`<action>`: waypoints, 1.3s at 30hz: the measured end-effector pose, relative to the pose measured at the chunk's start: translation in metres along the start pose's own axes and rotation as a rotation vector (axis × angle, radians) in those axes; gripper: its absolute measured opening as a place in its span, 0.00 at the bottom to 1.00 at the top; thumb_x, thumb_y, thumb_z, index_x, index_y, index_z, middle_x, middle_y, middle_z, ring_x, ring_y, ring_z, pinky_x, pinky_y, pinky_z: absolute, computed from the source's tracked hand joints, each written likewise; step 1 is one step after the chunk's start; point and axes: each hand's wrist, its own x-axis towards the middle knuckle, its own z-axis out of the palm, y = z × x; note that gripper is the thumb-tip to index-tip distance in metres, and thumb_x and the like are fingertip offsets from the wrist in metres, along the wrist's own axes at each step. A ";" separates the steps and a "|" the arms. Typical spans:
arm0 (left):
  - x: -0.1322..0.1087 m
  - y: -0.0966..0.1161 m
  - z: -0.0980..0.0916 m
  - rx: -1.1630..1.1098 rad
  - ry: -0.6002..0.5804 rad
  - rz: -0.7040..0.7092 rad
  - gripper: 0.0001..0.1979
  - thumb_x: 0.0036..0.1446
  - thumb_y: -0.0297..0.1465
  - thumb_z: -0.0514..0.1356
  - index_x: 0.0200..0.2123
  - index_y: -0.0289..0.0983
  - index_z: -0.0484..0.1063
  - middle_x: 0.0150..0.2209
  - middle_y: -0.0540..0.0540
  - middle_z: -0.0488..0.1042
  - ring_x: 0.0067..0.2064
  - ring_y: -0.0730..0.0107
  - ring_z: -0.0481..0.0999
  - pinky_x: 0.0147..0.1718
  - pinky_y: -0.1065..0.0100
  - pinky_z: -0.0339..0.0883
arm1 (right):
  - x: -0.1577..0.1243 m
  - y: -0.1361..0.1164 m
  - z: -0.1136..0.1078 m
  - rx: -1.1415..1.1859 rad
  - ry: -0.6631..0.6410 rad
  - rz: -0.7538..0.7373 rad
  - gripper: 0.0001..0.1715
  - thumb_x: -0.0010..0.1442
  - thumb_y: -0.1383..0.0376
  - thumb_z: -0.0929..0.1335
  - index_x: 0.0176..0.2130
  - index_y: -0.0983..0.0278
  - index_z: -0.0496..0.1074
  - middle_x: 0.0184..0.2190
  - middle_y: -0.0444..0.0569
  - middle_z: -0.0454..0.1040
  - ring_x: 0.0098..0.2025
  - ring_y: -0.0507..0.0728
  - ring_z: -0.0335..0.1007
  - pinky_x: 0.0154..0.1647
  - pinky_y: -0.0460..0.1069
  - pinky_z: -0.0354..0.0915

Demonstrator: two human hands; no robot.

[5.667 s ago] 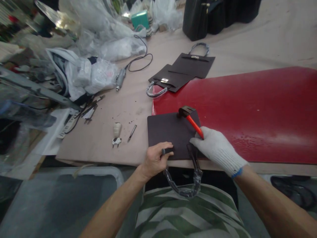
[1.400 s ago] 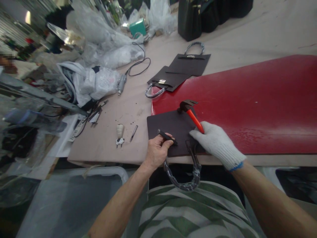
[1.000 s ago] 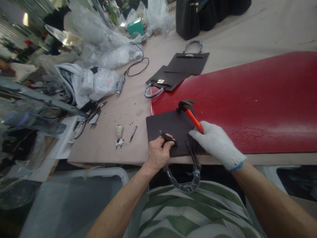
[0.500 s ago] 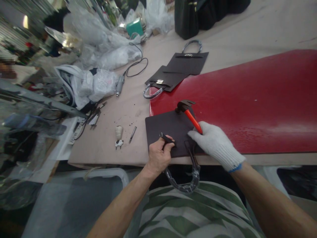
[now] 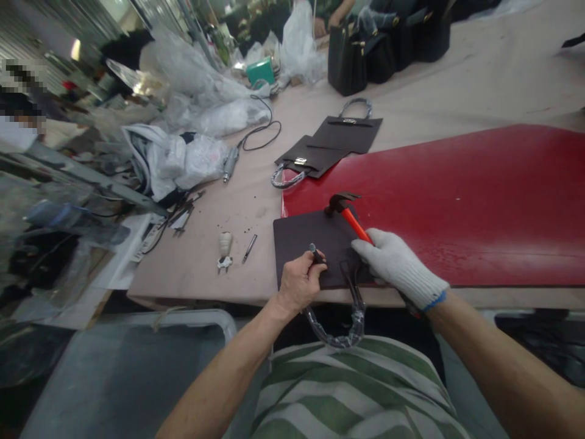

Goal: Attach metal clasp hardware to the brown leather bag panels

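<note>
My bare left hand (image 5: 299,280) pinches a short dark metal punch (image 5: 316,253) over a dark brown bag panel (image 5: 297,235). The punch's lower tip is hidden by my fingers. A plastic-wrapped handle (image 5: 340,338) on the panel hangs over the table's front edge. In a white knitted glove, my right hand (image 5: 388,259) is closed round the orange handle of a claw hammer (image 5: 354,222). The hammer's head is above the panel's far edge, apart from the punch; whether it touches the panel I cannot tell.
A red sheet (image 5: 439,207) stretches right under the panel. Two more handled panels (image 5: 350,135) lie behind, with black bags (image 5: 345,64) farther back. Left are a thin metal rod (image 5: 249,249), a cream-handled tool (image 5: 225,251) and a corded grey tool (image 5: 231,164). A person's hand (image 5: 320,27) shows at the back.
The punch in my left hand now stands more upright. The hammer has shifted only slightly in my right hand's grip. My view has tilted up, showing more of the far table.
</note>
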 end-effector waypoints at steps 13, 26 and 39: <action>0.000 -0.007 -0.001 0.014 -0.052 0.054 0.07 0.64 0.25 0.58 0.43 0.39 0.73 0.39 0.46 0.83 0.41 0.65 0.84 0.45 0.68 0.77 | -0.055 -0.045 -0.036 0.037 0.148 -0.231 0.17 0.66 0.54 0.64 0.30 0.60 0.62 0.21 0.41 0.64 0.21 0.51 0.61 0.21 0.46 0.54; 0.005 -0.010 -0.003 -0.048 -0.100 0.030 0.07 0.63 0.25 0.59 0.42 0.39 0.73 0.39 0.47 0.83 0.40 0.66 0.84 0.44 0.68 0.76 | -0.099 -0.054 -0.049 -0.225 0.149 -0.358 0.18 0.66 0.51 0.61 0.29 0.58 0.61 0.21 0.44 0.68 0.22 0.55 0.63 0.25 0.50 0.55; 0.003 -0.010 0.000 0.040 -0.100 0.085 0.07 0.62 0.25 0.60 0.43 0.39 0.74 0.39 0.45 0.83 0.40 0.64 0.85 0.43 0.68 0.77 | -0.103 -0.052 -0.050 -0.269 0.140 -0.366 0.17 0.66 0.52 0.60 0.29 0.57 0.60 0.22 0.45 0.69 0.23 0.56 0.64 0.26 0.51 0.55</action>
